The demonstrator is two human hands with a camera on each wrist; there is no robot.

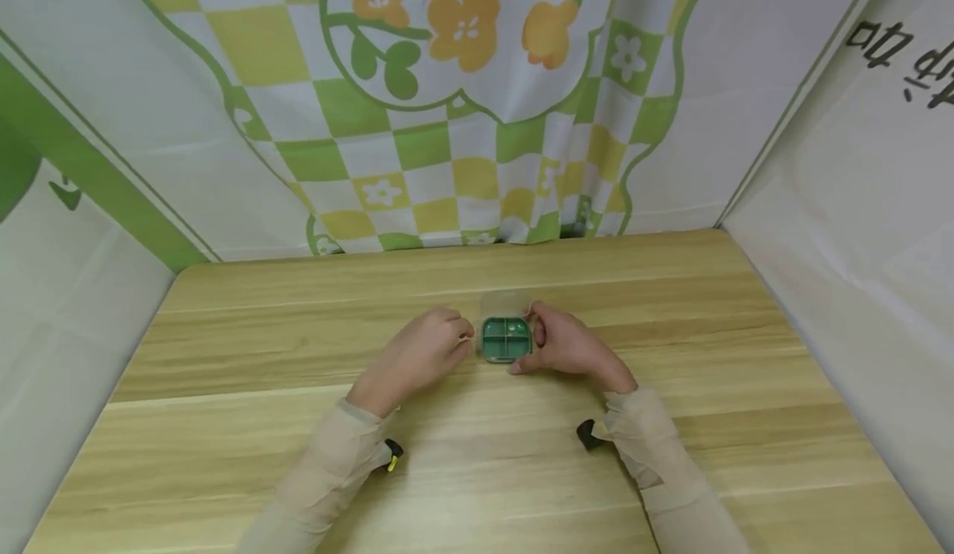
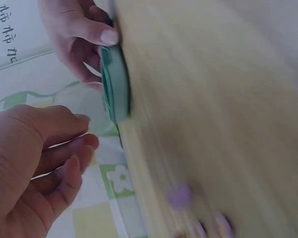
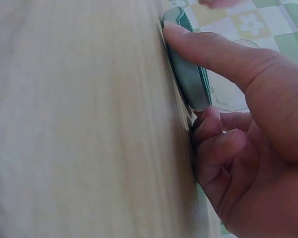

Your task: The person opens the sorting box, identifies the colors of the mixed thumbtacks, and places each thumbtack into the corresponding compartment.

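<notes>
A small green pill box [image 1: 507, 340] with several compartments stands on the table, its clear lid [image 1: 505, 302] raised at the back. My right hand [image 1: 565, 343] grips it from the right, thumb [image 3: 203, 47] along the near side and other fingers curled at the right end. A small pale spot shows in the far right compartment. My left hand [image 1: 432, 344] is just left of the box, apart from it. In the left wrist view, the left hand's fingers [image 2: 69, 176] are loosely curled, with a gap under the thumb and nothing visible held.
The left wrist view shows a blurred purple piece [image 2: 181, 196] and smaller purplish pieces [image 2: 222, 225] on the wooden table [image 1: 477, 463]. A checked flower curtain [image 1: 447, 148] hangs behind the table's far edge. White panels [image 1: 842, 231] flank both sides.
</notes>
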